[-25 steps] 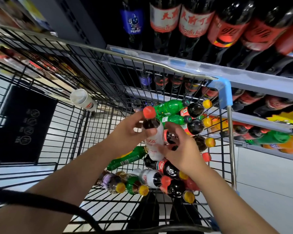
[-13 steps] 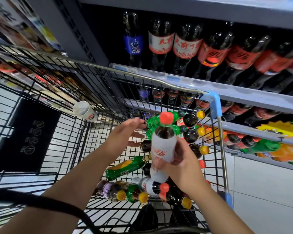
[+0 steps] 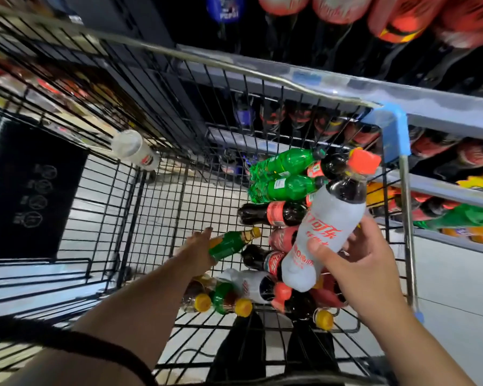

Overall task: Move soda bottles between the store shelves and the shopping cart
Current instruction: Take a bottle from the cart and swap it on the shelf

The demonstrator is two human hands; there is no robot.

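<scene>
Cola bottle (image 3: 326,232) in a white sleeve hangs tilted above the cart (image 3: 262,76), grasped low by the right hand (image 3: 357,263). Left hand (image 3: 198,249) meets a green bottle (image 3: 229,242) inside the cart; whether it grasps is unclear.

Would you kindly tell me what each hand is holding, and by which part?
The right hand grips the white-labelled, red-capped plastic cola bottle around its lower body. The left hand is at the base of a green, yellow-capped bottle; grip unclear.
</scene>
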